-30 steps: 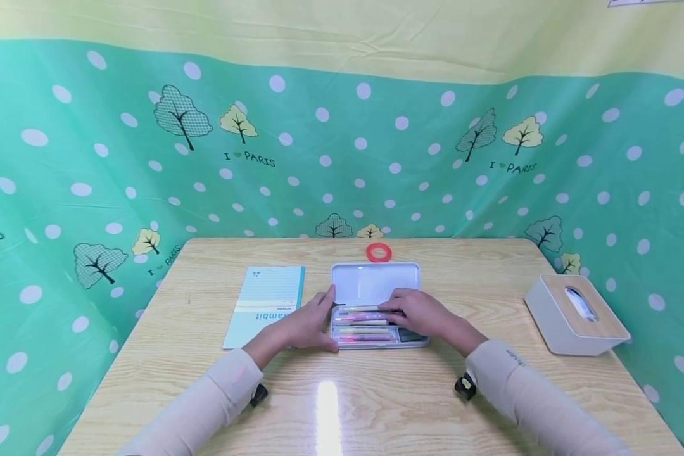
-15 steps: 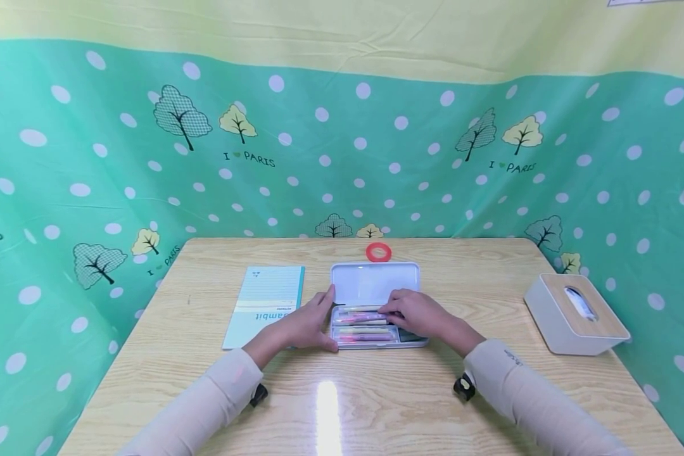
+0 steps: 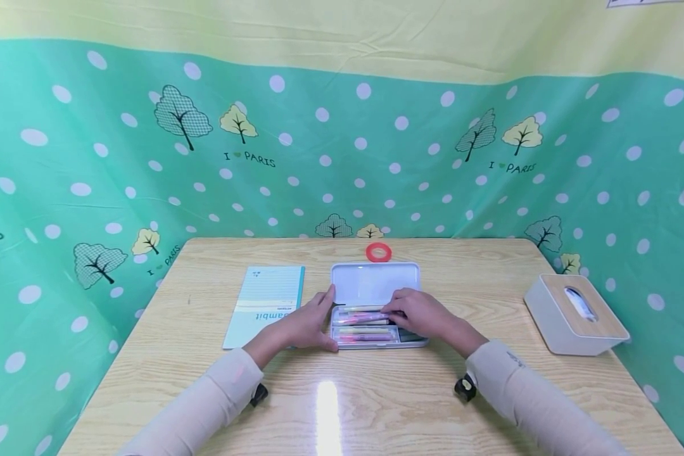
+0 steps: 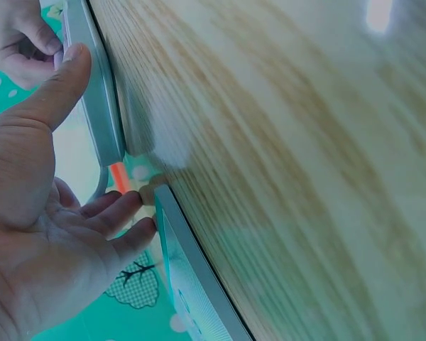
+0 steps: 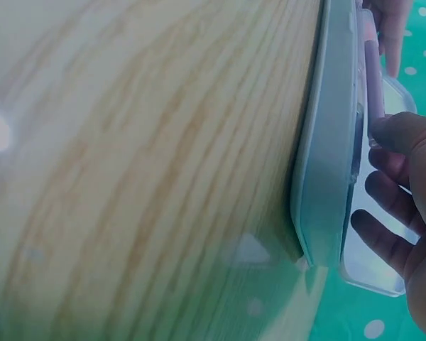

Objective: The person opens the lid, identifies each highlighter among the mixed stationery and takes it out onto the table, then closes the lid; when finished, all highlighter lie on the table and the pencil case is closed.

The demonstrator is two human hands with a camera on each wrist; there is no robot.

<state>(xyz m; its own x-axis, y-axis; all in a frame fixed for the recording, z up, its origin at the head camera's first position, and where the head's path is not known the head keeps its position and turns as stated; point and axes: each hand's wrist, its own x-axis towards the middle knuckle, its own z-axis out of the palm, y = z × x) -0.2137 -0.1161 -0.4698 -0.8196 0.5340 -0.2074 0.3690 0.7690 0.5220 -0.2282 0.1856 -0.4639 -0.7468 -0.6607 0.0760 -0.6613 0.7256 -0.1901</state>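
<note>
A white pencil case (image 3: 374,283) lies with its lid folded back, several light-coloured pens in its two rows. Between thumb and index finger, my right hand (image 3: 418,313) pinches the end of a pinkish-purple pen (image 5: 374,78) over the back row; its other fingers spread loosely in the right wrist view. A dark item (image 3: 411,335) sits in the front right compartment, partly under this hand. At the case's left end rests my left hand (image 3: 304,326), thumb (image 4: 60,89) against the front edge and the other fingers extended behind.
A pale blue notebook (image 3: 269,290) lies left of the case, close to the left hand. Behind the case is a red ring-shaped roll (image 3: 370,254). A white tissue box (image 3: 558,324) with a wooden top stands at the table's right edge. A polka-dot curtain (image 3: 342,152) hangs behind.
The right hand has shifted very slightly over the back row, and the pens under its fingertips lie a little differently. The left hand and the case stay in place.
</note>
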